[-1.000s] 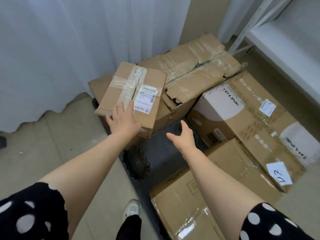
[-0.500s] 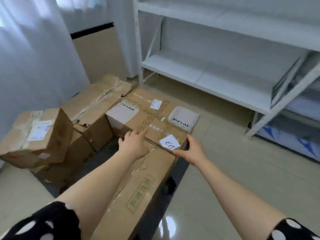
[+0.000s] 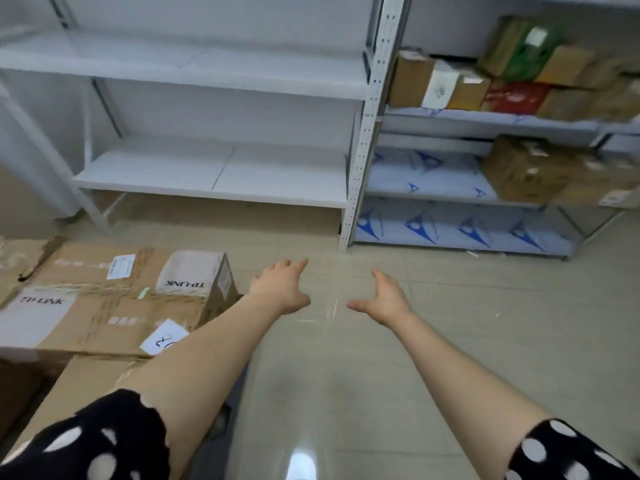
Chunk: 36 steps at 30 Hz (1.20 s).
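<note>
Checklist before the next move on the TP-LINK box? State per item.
1. Left hand free: ok, open, holds nothing.
2. Right hand free: ok, open, holds nothing.
3. Hands on the TP-LINK box: not ok, both hang over the floor, to the right of it.
4. Room on the white shelf: ok, no boxes show on its boards.
5. Box seams closed: cannot tell, the picture is blurred there.
6. Box weight: cannot tell.

A long brown TP-LINK carton (image 3: 104, 303) lies flat and closed at eight o'clock, with white labels on top.
</note>
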Each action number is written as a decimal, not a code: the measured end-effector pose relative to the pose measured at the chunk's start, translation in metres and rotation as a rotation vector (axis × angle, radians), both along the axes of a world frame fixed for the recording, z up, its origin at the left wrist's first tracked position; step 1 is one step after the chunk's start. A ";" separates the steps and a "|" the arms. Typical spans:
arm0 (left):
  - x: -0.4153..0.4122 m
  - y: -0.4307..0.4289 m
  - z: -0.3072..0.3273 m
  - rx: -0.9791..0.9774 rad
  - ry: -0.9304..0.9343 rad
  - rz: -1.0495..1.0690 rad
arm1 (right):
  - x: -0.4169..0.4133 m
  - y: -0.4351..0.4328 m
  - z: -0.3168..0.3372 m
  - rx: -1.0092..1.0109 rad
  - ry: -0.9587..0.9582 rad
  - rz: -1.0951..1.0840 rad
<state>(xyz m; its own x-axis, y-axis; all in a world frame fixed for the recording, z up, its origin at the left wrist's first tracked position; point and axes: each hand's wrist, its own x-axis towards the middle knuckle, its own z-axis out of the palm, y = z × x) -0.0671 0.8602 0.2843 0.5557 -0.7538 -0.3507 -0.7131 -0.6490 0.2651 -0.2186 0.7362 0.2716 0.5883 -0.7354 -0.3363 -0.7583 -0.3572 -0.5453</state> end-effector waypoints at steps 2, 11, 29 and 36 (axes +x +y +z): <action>-0.008 -0.035 0.007 -0.022 0.010 -0.046 | -0.010 -0.027 0.004 0.009 -0.022 -0.071; 0.012 -0.198 0.041 -0.119 -0.048 -0.187 | -0.024 -0.160 0.029 -0.052 -0.034 -0.341; -0.120 -0.599 0.028 -0.083 -0.035 -0.408 | -0.184 -0.513 0.019 -0.040 -0.135 -0.552; -0.172 -0.749 0.012 -0.017 -0.036 -0.420 | -0.250 -0.680 0.020 -0.003 -0.145 -0.589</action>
